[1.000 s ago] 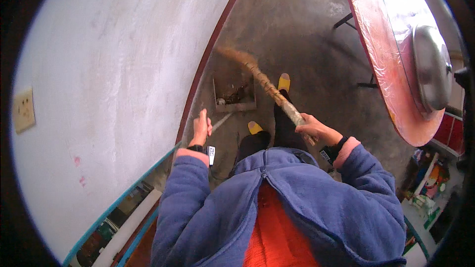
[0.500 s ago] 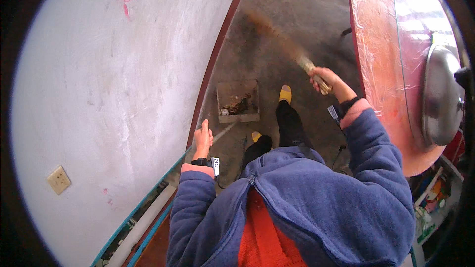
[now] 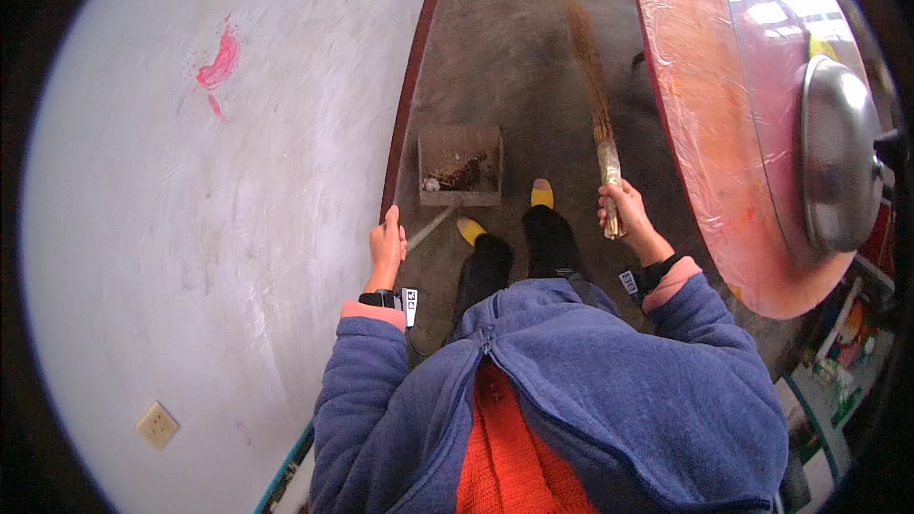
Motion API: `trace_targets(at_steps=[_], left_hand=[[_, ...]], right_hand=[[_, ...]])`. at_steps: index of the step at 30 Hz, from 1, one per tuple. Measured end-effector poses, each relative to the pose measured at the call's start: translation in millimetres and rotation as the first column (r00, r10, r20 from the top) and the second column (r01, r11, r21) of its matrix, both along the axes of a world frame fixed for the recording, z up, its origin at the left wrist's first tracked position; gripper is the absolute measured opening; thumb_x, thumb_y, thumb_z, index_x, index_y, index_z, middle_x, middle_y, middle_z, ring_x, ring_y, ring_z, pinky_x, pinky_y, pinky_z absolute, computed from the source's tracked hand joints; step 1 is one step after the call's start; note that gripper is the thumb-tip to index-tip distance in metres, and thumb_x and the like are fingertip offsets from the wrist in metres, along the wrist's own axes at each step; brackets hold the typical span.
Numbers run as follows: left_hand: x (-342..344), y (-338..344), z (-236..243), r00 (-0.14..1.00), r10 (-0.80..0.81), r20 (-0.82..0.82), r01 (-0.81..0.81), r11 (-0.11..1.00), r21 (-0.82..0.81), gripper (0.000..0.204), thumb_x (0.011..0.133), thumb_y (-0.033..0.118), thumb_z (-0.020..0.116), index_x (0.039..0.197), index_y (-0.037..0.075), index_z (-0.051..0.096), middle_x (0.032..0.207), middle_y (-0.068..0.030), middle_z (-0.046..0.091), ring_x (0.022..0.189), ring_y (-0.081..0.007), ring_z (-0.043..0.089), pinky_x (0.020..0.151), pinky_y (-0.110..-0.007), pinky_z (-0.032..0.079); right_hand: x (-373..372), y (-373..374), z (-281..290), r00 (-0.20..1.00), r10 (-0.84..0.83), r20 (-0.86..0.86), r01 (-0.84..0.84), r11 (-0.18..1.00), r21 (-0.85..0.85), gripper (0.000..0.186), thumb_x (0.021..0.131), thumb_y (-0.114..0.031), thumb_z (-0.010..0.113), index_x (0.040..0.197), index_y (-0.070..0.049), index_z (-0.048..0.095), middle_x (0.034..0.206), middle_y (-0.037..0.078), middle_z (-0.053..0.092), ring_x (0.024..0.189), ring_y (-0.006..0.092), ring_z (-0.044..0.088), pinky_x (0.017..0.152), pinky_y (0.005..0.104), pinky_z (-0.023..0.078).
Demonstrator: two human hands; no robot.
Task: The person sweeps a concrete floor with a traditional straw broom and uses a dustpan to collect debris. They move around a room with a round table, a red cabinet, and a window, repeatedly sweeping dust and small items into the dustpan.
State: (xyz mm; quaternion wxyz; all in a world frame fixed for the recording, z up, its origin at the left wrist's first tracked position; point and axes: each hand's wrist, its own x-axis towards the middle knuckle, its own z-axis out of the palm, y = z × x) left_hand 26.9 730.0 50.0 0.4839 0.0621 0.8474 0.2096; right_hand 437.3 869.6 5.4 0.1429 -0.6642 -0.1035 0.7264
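My right hand (image 3: 624, 207) is closed around the pale wrapped handle of a straw broom (image 3: 594, 81). The broom's brown bristles reach away from me, over the grey floor. Near the wall, my left hand (image 3: 387, 246) is closed on the pale stick handle of a dustpan (image 3: 461, 198). That handle slants from my fist to the pan's near edge. Inside the box-shaped pan lies a heap of brown debris (image 3: 466, 172) with a small whitish lump. My fingers partly hide both handles.
A white wall (image 3: 267, 181) with a dark red base strip runs along the left. On the right stands a table (image 3: 685, 95) under clear plastic, bearing a large metal lid (image 3: 841, 154). A cluttered shelf (image 3: 843, 371) is at lower right. My yellow-toed feet (image 3: 542, 194) stand behind the pan.
The broom has swung from pointing far left to pointing nearly straight ahead, and its blur is gone. My left foot has stepped forward, and the view has shifted. Both hands keep their holds.
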Motion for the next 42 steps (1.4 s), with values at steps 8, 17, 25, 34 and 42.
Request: trace_targets(at_steps=[8,17,25,34,42], left_hand=[[-28.7,69.8,3.4,0.969,-0.217,0.119,0.221,0.975,-0.017,0.062,0.084,0.06,0.05,0.051,0.007,0.046,0.042,-0.0016,0.043,0.033,-0.0118,0.041,0.034,-0.026,0.031],[-40.4,97.9,2.7,0.819,-0.569,0.073,0.573,0.805,-0.152,0.066,0.081,0.064,0.045,0.058,0.004,0.058,0.055,-0.007,0.058,0.059,-0.0232,0.059,0.063,-0.037,0.045],[-57.6,105.9,-16.1,0.868,-0.492,0.066,0.496,0.863,-0.094,0.066,0.081,0.063,0.044,0.056,0.003,0.057,0.054,-0.0073,0.057,0.059,-0.0248,0.059,0.062,-0.037,0.043],[-57.1,137.7,-19.5,0.948,-0.318,0.019,0.318,0.946,-0.066,0.063,0.082,0.059,0.05,0.05,0.005,0.051,0.045,-0.0043,0.05,0.04,-0.0171,0.049,0.043,-0.033,0.039],[-60.7,156.6,-17.0,0.977,-0.192,-0.087,0.186,0.98,-0.069,0.06,0.085,0.054,0.05,0.05,0.005,0.051,0.044,-0.0024,0.046,0.038,-0.0139,0.046,0.039,-0.03,0.035]], right_hand=[[-22.1,-49.5,25.6,0.986,-0.079,0.147,0.116,0.959,-0.259,0.025,0.077,-0.012,0.061,0.093,-0.007,0.042,0.066,0.006,0.049,0.048,0.0158,0.052,0.041,0.0327,0.049],[-113.2,-71.0,86.9,0.99,-0.13,-0.06,0.105,0.945,-0.31,0.02,0.082,-0.014,0.057,0.097,-0.008,0.045,0.067,0.005,0.05,0.048,0.0136,0.051,0.04,0.0293,0.047],[-77.7,-64.4,113.3,0.977,-0.201,0.069,0.212,0.929,-0.302,0.023,0.081,-0.013,0.058,0.099,-0.01,0.044,0.066,0.004,0.05,0.047,0.0142,0.051,0.039,0.0291,0.047],[-137.7,9.8,68.0,0.99,-0.052,-0.131,0.019,0.97,-0.243,0.023,0.081,-0.013,0.058,0.098,-0.009,0.042,0.065,0.005,0.048,0.047,0.0156,0.051,0.041,0.0307,0.046],[-124.5,119.2,42.2,0.996,0.048,-0.071,-0.053,0.996,-0.067,0.038,0.08,-0.011,0.058,0.114,-0.01,0.042,0.068,0.005,0.05,0.046,0.015,0.051,0.038,0.0302,0.047]])
